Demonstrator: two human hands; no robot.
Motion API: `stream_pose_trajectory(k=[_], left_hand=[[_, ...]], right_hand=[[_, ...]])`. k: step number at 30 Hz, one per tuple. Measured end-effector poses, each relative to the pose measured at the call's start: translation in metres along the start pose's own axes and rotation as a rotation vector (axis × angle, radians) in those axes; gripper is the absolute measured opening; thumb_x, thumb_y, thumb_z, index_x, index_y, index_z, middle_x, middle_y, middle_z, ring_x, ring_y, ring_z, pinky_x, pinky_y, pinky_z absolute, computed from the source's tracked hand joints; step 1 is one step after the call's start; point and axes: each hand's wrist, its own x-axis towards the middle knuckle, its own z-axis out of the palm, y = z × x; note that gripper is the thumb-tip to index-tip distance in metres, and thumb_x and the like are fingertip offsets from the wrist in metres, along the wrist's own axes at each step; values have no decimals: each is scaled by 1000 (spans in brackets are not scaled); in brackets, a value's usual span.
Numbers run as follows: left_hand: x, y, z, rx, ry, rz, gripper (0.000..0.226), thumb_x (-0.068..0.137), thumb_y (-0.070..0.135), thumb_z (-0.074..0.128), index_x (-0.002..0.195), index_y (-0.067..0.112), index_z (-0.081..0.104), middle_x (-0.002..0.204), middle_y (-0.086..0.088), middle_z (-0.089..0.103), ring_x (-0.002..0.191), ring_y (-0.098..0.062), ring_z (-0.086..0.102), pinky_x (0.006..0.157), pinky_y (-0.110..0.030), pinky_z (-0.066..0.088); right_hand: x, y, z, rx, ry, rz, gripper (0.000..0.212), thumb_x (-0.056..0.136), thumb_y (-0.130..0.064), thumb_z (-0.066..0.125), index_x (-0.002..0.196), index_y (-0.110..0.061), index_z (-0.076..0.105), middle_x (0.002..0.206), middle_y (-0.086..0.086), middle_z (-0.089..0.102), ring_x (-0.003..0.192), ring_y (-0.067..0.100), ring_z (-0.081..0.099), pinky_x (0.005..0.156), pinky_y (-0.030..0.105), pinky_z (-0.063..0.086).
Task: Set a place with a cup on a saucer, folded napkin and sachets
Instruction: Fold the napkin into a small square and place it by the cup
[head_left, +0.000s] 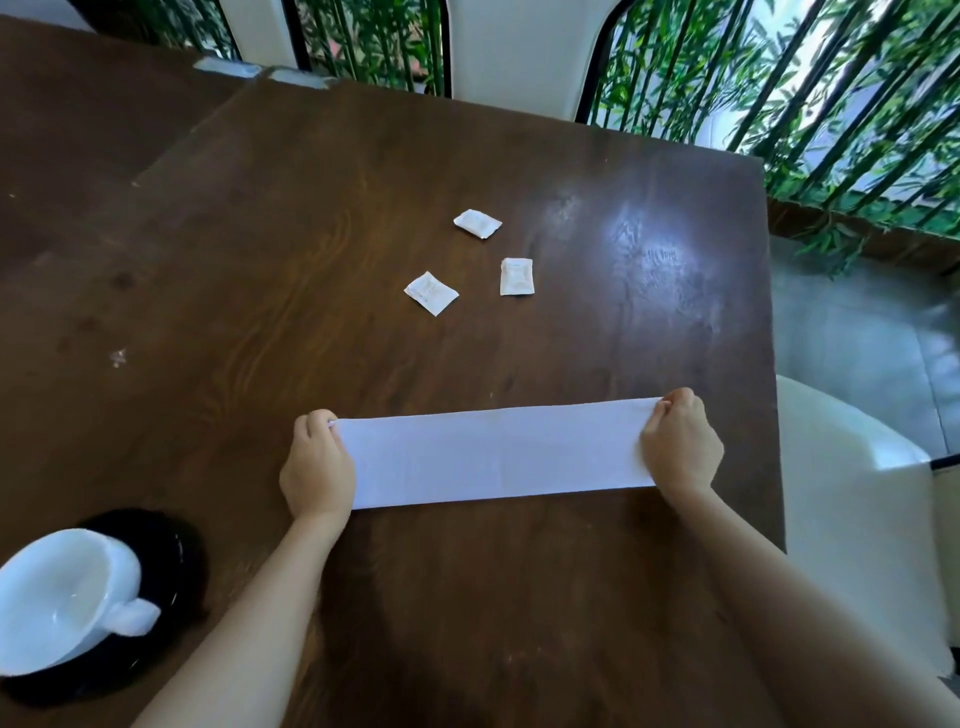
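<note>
A white napkin (496, 452) lies as a long flat strip across the dark wooden table (260, 260). My left hand (318, 462) pinches its left end and my right hand (680, 447) pinches its right end. Three white sachets lie loose beyond it: one at the back (478, 224), one at the right (517, 277), one at the left (431, 293). At the near left, a white cup (62, 597) with its handle toward me stands on a black saucer (171, 551).
The table's right edge (774, 415) runs close to my right hand, with a white chair (852, 519) beside it. Another white chair back (514, 52) stands at the far side, in front of green bamboo plants (779, 93).
</note>
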Motion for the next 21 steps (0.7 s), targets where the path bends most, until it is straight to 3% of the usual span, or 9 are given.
stream_pose_trajectory(k=[6,9,14,21], left_hand=[[-2,0,4,109,18,-3,15,94,7,41,101,7,54,104,-15,54,82,-34,57,55,-37,37],[-3,0,5,122,21,-26,16,94,6,43,102,5,56,104,-16,54,86,-35,56,55,-38,38],[-6,1,6,105,89,2,13,89,0,51,97,0,61,95,-22,56,87,-42,53,69,-49,42],[-5,-6,7,88,130,-16,17,88,1,52,103,1,61,101,-23,56,94,-43,51,78,-50,38]], right_hand=[[-3,-1,7,-119,1,-25,18,95,-15,35,95,-1,47,101,18,55,64,43,59,55,32,36],[-2,0,7,-107,19,-33,19,95,-13,35,93,0,49,98,19,55,75,42,58,56,34,36],[2,0,5,-157,48,-101,21,94,-12,39,93,2,54,97,21,57,91,39,52,78,47,37],[2,0,6,-141,55,-52,23,94,-14,40,108,-3,55,110,19,55,101,38,46,87,48,34]])
